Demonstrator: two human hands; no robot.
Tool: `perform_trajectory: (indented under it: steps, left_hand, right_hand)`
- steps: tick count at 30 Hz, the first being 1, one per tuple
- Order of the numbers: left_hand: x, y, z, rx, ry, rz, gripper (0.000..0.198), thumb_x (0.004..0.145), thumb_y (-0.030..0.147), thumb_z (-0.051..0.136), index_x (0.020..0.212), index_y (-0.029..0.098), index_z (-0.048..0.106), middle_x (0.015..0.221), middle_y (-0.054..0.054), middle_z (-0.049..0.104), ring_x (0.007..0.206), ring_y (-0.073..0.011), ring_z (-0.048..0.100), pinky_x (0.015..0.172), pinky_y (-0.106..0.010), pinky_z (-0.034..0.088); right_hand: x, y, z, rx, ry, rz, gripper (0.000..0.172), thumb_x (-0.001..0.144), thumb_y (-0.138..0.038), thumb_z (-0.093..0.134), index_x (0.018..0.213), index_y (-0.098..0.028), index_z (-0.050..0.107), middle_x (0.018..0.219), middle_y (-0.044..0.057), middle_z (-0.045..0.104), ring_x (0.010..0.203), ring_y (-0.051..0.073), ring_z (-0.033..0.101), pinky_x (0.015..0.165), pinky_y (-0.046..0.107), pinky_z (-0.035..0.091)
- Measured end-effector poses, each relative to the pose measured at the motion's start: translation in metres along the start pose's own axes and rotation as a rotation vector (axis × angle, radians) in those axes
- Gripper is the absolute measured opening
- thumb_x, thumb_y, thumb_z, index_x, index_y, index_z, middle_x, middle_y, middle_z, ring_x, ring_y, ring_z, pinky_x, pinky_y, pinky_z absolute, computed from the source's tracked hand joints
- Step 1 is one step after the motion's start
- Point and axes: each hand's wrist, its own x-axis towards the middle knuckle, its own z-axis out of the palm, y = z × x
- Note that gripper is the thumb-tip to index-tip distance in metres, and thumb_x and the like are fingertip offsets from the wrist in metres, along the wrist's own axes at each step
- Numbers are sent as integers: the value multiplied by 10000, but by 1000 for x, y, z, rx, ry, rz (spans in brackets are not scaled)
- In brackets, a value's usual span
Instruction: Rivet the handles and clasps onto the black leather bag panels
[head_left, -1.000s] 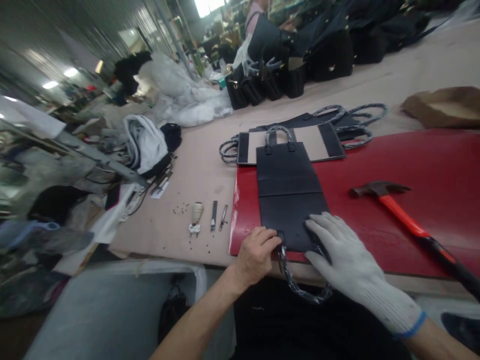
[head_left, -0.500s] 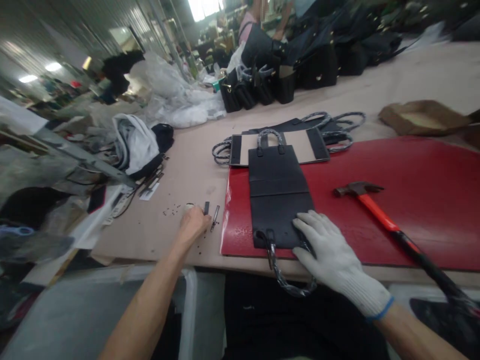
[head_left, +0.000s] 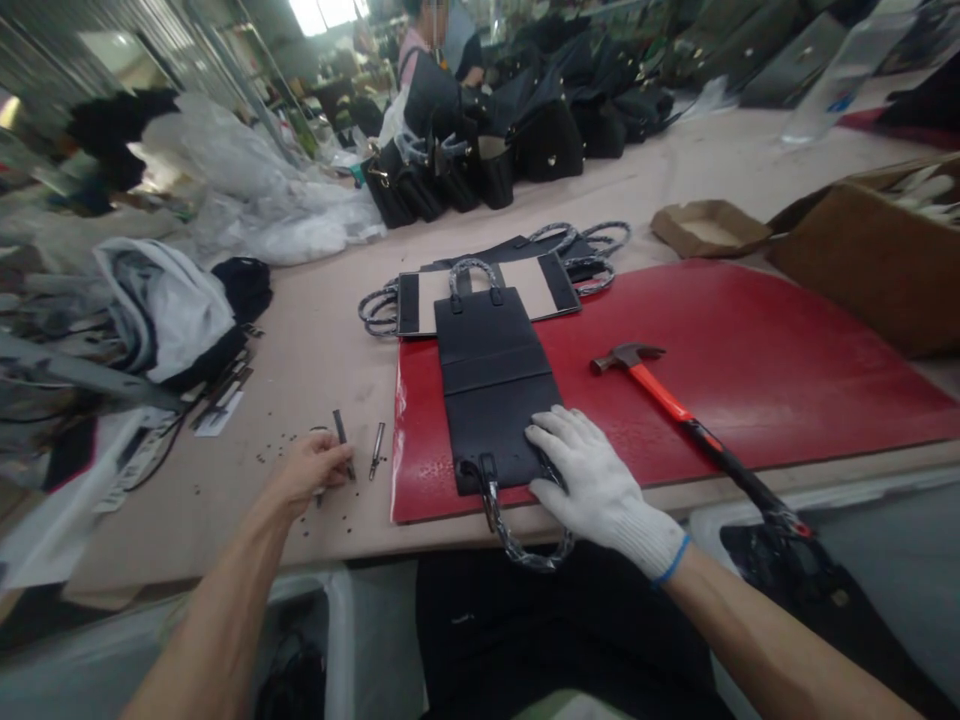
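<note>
My bare left hand (head_left: 313,466) pinches a dark metal rod (head_left: 341,436) above the table, left of a red mat (head_left: 750,350). A thinner metal tool (head_left: 376,452) lies just right of it. My right hand (head_left: 592,480), in a white glove, rests with fingers spread on the lower right corner of a black leather panel (head_left: 499,375). The panel's plastic-wrapped lower handle (head_left: 521,550) hangs over the table's front edge. A hammer (head_left: 667,395) with an orange and black handle lies on the mat, right of the panel.
More handled panels (head_left: 525,285) lie behind the black one. Small dark bits are scattered near my left hand. Cardboard boxes (head_left: 862,255) stand at the right. Black bags (head_left: 540,130) fill the table's back, a person (head_left: 427,50) behind them. White cloth (head_left: 176,310) lies left.
The view has shifted to the right. The dark rod, lower and partly behind my left fingers before, now stands raised in their pinch. My right hand stays on the panel.
</note>
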Motion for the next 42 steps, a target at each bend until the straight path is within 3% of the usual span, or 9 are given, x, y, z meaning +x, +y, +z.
perform_trajectory:
  steps: [4, 9, 14, 18, 25, 35, 42]
  left_hand:
    - [-31, 3, 9, -610, -36, 97, 460, 515, 330, 936, 820, 139, 649, 755, -29, 735, 639, -157, 688, 586, -239, 599]
    - [-64, 16, 65, -971, -185, 153, 631, 547, 339, 1010, 1058, 181, 674, 824, -10, 771, 761, -189, 763, 729, -297, 659]
    - [-80, 31, 130, -948, -249, 299, 514, 642, 372, 968, 1011, 170, 674, 890, -41, 792, 819, -223, 786, 804, -367, 671]
    - [-82, 46, 156, -785, -234, 450, 391, 744, 356, 883, 1001, 163, 662, 931, -73, 799, 884, -237, 788, 871, -393, 663]
    - [-85, 52, 165, -658, -224, 554, 194, 845, 241, 749, 1002, 157, 672, 970, -81, 798, 903, -203, 782, 859, -316, 652]
    - [-83, 44, 166, -573, -235, 574, 156, 906, 231, 699, 1042, 166, 662, 1018, -77, 784, 954, -212, 770, 879, -320, 639]
    - [-89, 41, 171, -330, -134, 755, 101, 963, 196, 606, 1061, 201, 634, 1034, -57, 771, 970, -192, 753, 904, -320, 608]
  right_hand:
    - [0, 0, 0, 14, 13, -4, 574, 809, -236, 709, 1368, -142, 618, 1498, 151, 528, 1453, 386, 387, 1255, 620, 293]
    - [1, -1, 0, -2, 4, 1, 578, 806, -234, 709, 1366, -129, 616, 1489, 157, 529, 1441, 389, 399, 1254, 612, 300]
    - [0, 0, 0, -1, -12, 2, 573, 819, -244, 693, 1377, -146, 606, 1503, 149, 519, 1454, 394, 383, 1245, 621, 308]
    - [0, 1, 1, 13, -14, 6, 571, 822, -255, 689, 1377, -152, 603, 1513, 149, 512, 1467, 393, 370, 1248, 627, 296]
    - [0, 1, 1, 30, -11, 14, 594, 811, -239, 696, 1390, -149, 597, 1519, 143, 511, 1481, 382, 350, 1263, 607, 275]
    - [1, 0, -1, 42, -27, 23, 604, 810, -233, 703, 1398, -135, 601, 1515, 150, 510, 1473, 388, 357, 1271, 601, 259]
    - [2, 0, -1, 42, -30, 29, 605, 801, -211, 720, 1390, -134, 609, 1508, 152, 518, 1469, 391, 360, 1266, 603, 269]
